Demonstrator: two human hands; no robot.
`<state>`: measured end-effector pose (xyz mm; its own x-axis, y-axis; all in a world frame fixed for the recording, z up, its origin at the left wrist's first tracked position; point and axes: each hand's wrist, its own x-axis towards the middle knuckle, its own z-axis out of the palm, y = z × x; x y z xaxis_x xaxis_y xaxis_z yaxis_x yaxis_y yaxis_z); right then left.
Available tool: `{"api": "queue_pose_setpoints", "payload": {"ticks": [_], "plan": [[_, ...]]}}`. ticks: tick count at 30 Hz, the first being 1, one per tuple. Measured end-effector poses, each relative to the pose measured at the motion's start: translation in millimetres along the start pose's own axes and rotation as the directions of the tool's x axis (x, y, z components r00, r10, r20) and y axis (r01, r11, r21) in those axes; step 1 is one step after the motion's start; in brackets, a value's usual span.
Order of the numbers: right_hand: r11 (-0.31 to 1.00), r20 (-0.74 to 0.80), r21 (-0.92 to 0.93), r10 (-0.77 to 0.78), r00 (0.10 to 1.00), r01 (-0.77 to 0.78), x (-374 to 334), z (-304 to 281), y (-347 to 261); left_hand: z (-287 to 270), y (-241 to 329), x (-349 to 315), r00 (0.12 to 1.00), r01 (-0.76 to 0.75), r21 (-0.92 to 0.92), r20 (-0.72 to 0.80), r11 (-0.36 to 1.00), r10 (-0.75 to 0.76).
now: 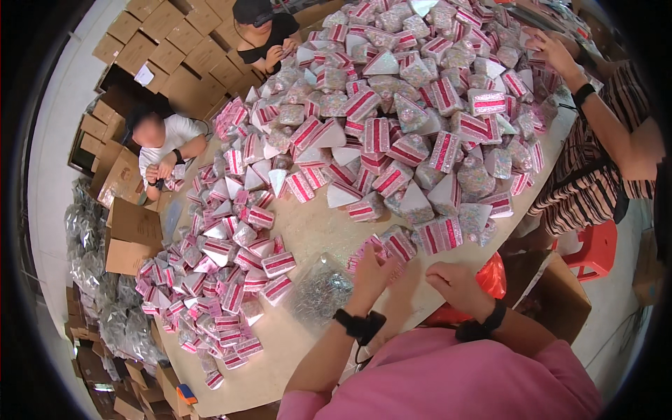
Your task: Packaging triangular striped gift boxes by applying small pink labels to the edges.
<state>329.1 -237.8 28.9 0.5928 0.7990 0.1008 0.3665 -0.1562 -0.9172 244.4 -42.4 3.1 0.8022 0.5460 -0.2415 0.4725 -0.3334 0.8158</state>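
My left hand (372,280) is closed around the edge of a pink printed piece (358,253) at the table's near side. The fingers partly cover this piece, and I cannot make out its exact kind. A wedge shaped like a cake slice (400,245), with pink and white layers, lies just beyond that hand. To the right, my right hand (458,288) is held with its fingers curled in; anything inside it is hidden. Left of my left hand, a heap of clear, shiny plastic bags (320,290) lies on the table (308,227).
A large pile of wrapped cake-slice wedges (399,105) covers the far table; a smaller pile (224,266) lies left. Co-workers sit at the left and far side, and another stands right. Open cartons (133,234) and a red stool (593,252) stand around the table.
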Motion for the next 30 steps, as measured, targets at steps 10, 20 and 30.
{"api": "queue_pose_setpoints", "payload": {"ticks": [10,20,30], "plan": [[0.971,-0.064,0.090,0.226,0.972,-0.220,-39,-17,15,36,1,75,0.994,0.107,0.265,0.000,0.958,-0.111],[0.934,-0.030,0.276,0.242,0.970,-0.224,-14,-21,-13,-19,6,-1,0.977,0.204,-0.761,0.198,0.615,-0.078],[0.935,-0.005,-0.083,-0.346,0.938,0.345,30,-3,-62,-28,28,-64,0.998,0.051,-0.863,0.068,0.503,0.016]]}}
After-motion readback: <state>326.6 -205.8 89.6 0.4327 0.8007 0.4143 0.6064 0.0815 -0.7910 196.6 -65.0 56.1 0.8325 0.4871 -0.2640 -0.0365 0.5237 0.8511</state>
